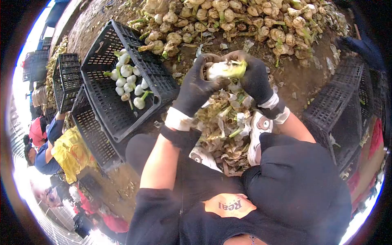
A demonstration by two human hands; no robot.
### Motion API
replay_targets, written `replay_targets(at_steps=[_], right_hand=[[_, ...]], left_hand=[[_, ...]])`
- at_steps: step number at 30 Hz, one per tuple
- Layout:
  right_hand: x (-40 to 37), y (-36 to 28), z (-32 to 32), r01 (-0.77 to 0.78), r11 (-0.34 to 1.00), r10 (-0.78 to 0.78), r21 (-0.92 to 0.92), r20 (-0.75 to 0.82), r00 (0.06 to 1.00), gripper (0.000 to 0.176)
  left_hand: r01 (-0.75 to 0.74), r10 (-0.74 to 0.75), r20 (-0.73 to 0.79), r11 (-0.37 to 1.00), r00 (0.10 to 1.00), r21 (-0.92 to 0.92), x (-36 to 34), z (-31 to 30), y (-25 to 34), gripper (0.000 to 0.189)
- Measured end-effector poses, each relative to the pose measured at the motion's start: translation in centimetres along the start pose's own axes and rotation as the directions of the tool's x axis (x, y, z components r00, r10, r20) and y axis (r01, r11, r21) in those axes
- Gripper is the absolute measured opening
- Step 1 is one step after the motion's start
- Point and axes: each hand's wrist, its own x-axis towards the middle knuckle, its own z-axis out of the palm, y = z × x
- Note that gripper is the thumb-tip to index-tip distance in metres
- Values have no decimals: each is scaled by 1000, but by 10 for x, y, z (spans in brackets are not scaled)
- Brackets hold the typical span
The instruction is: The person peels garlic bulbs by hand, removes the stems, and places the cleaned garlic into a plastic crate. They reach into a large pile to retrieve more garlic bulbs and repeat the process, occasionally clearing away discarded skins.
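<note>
A garlic bulb (220,70), white with a yellow-green stem end, is held between my two gloved hands. My left hand (197,85) wraps round its left side, in a dark glove. At the green end, my right hand (256,77) closes on it with bent fingers, gloved alike. Below them, a heap of peeled skins and stem scraps (224,122) lies between my shoes. To the left, a black plastic crate (109,92) holds several cleaned white garlic bulbs (130,77).
A large pile of uncleaned garlic (245,18) lies on the dirt floor ahead. Black crates (332,104) stand at my right, and another crate (68,77) is farther left. A person in a dark blue shirt (47,163) is beside a yellow sack (71,151) at the left.
</note>
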Motion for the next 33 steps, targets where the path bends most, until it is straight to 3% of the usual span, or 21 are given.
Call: replay_targets(at_steps=[1, 2, 4, 5, 8, 9, 10, 11, 13, 18, 21, 23, 25, 27, 31, 33], right_hand=[[-3, 8, 3, -176, 977, 178, 121, -3, 984, 11], [-1, 13, -1, -176, 977, 178, 121, -2, 984, 11], [0, 26, -15, -313, 948, 313, -67, -10, 950, 24], [0, 27, -19, -314, 947, 314, -65, -14, 949, 24], [0, 30, -28, 180, 912, -146, -369, 118, 982, 37], [1, 16, -28, 69, 956, -53, -284, 64, 997, 37], [2, 0, -30, 71, 956, -53, -283, 71, 996, 37], [4, -17, -33, 17, 993, -4, -119, 108, 994, 30], [12, -38, -36, 178, 957, -148, -227, 145, 978, 23], [8, -30, -35, 240, 902, -174, -359, 206, 963, 24], [8, -24, -35, 260, 893, -181, -367, 235, 955, 19], [6, -26, -29, 16, 938, 44, -345, 165, 985, 13], [5, -23, -23, -42, 967, 74, -251, 119, 990, 13], [2, -22, -16, -97, 984, 109, -152, 77, 991, 15], [1, -25, -13, -183, 983, 183, -13, 74, 980, 23], [2, -27, -15, -225, 974, 222, 32, 76, 972, 25]], left_hand=[[97, -84, 71, 975, 994, -202, 0, -3, 3, 53], [97, -84, 70, 975, 994, -202, -1, -3, 8, 53], [-60, 71, 108, 993, 992, -99, -8, -2, 15, 52], [-36, 49, 96, 991, 994, -131, -10, 1, 18, 50], [25, -25, 3, 996, 1000, -90, -10, 1, 17, 49], [26, -26, -1, 995, 1000, -94, -8, -1, 17, 49], [42, -42, 2, 992, 999, -116, -6, -4, 17, 48], [60, -59, 11, 989, 998, -137, -5, -5, 18, 48], [37, -37, 8, 996, 999, -84, -4, -4, 15, 47], [32, -34, 37, 998, 999, 56, -9, -10, 11, 42], [21, -21, -6, 1000, 1000, -5, -9, -5, 1, 44], [-2, -2, -88, 999, 996, -48, -8, 1, -2, 44], [-29, 13, -171, 996, 985, -90, -5, 5, 0, 45], [6, 22, -179, 988, 984, 152, -1, 7, 11, 43], [42, -24, -212, 996, 977, 79, 0, 8, 12, 40], [27, -27, -157, 1000, 987, -2, 4, 6, 7, 39]])
